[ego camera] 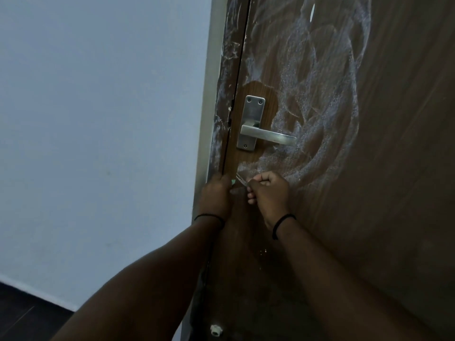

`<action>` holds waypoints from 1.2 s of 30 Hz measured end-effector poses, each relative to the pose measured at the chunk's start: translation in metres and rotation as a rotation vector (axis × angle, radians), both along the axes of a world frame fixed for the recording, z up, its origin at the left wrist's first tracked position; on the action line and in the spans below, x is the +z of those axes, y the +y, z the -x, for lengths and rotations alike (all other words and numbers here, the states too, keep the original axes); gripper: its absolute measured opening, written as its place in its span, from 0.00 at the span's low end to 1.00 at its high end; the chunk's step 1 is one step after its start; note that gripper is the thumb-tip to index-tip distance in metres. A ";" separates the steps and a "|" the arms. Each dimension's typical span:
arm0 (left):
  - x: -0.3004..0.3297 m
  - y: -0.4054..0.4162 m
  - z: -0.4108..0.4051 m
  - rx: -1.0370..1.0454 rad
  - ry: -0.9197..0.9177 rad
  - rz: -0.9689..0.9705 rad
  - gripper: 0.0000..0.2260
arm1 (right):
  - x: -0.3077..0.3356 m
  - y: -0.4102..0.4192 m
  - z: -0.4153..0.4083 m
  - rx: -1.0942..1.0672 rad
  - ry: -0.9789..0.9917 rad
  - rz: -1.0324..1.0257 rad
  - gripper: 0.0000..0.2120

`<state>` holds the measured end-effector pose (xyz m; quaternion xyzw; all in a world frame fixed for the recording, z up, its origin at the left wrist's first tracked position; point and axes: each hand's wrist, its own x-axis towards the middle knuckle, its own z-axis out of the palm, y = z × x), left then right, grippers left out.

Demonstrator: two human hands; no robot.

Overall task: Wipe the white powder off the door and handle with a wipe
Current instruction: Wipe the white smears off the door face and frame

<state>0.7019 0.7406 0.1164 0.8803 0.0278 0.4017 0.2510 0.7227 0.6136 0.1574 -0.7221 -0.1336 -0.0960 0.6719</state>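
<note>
a pale blue-grey wall (98, 143) filled the left half of the view. to its right stood a brown wooden door (394, 217), closed against its frame (221, 107), with the seam between them running top to bottom and leaning slightly to the left lower down. white powder (320, 94) lay across the door in broad swirling smears, thickest to the right of the lock and curving around below it; more powder streaked the frame. a cleaner, darker patch of bare wood surrounded the lock plate.

two bare forearms reached up from the bottom edge, each with a thin black band at the wrist. a strip of dark floor (24, 316) showed at the lower left corner.

the metal handle (268, 137) sat near the door's left edge. its tall backplate stood upright, and its lever's long axis lay level, pointing right, away from the frame.

just below the handle, the left hand (216, 195) had its fingers curled, resting at the seam between door and frame. the right hand (269, 193), close beside it, had its fingers curled too. between the two hands a thin, pale, partly see-through piece was pinched; it was too small and blurred to tell whether it was a wipe or its wrapper. a small white object (216, 330) lay low by the door's foot.
</note>
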 end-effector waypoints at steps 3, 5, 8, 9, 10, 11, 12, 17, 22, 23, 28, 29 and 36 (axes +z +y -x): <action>0.023 0.002 -0.009 0.023 -0.109 0.039 0.03 | 0.008 0.001 0.001 0.007 -0.025 0.005 0.04; 0.037 0.002 -0.019 0.052 -0.186 0.064 0.03 | 0.012 0.001 0.000 -0.005 -0.046 0.007 0.04; 0.022 0.005 -0.022 0.062 -0.147 -0.006 0.03 | 0.013 0.002 -0.003 -0.025 -0.060 0.008 0.04; 0.009 0.006 -0.019 0.063 -0.103 -0.011 0.04 | 0.011 0.003 -0.003 -0.027 -0.053 0.015 0.04; -0.006 0.007 -0.015 0.072 -0.056 0.004 0.05 | 0.008 0.003 -0.003 -0.027 -0.042 0.023 0.04; -0.019 0.008 -0.011 0.090 -0.009 0.035 0.05 | 0.004 0.003 -0.002 -0.025 -0.030 0.029 0.04; -0.030 0.008 -0.007 0.112 0.024 0.079 0.06 | 0.001 0.003 -0.001 -0.019 -0.018 0.031 0.03; -0.016 -0.007 -0.008 0.071 -0.055 0.203 0.06 | -0.001 -0.002 -0.003 -0.032 -0.033 0.050 0.04; -0.006 -0.016 -0.015 0.038 -0.104 0.131 0.03 | 0.000 -0.007 -0.005 -0.059 -0.052 0.050 0.05; -0.017 -0.017 -0.014 0.047 -0.053 0.130 0.04 | -0.004 -0.007 -0.003 -0.053 -0.041 0.061 0.04; -0.027 -0.019 -0.003 0.055 0.022 0.231 0.07 | -0.014 -0.006 0.002 -0.046 -0.012 0.124 0.03; -0.014 -0.021 -0.004 0.038 -0.038 0.243 0.07 | -0.013 -0.007 0.002 -0.051 -0.020 0.131 0.03; 0.051 -0.019 -0.020 0.022 -0.224 0.090 0.02 | 0.000 -0.015 0.001 -0.071 -0.074 0.123 0.03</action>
